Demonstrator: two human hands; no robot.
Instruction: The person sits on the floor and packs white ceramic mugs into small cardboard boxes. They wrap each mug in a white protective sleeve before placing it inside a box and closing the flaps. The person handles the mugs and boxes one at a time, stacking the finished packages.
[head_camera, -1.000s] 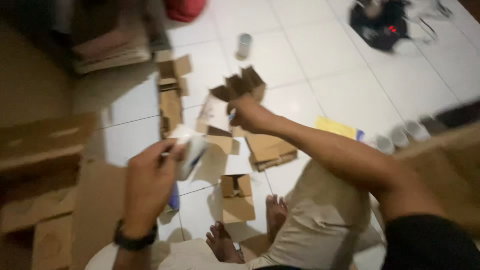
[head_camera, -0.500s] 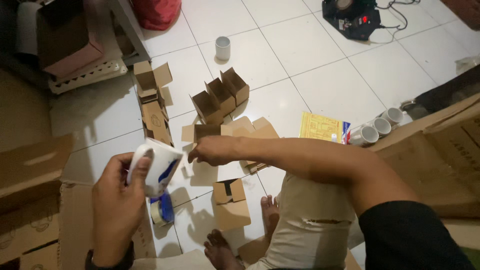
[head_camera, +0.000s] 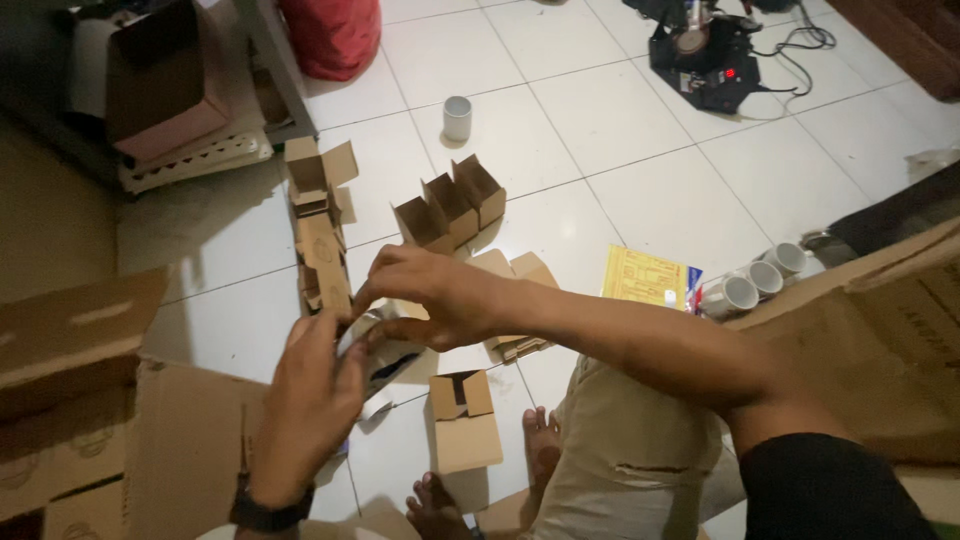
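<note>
Left hand (head_camera: 308, 392) cradles mug (head_camera: 385, 352) from 7 o'clock, fingers closed | right hand (head_camera: 425, 295) pinches its top, steadying | open box (head_camera: 462, 420) at 4 o'clock, near for loading

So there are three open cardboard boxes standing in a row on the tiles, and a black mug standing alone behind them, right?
Not quite. The head view shows the three open cardboard boxes in a row, but the lone mug behind them is white, not black.
</note>
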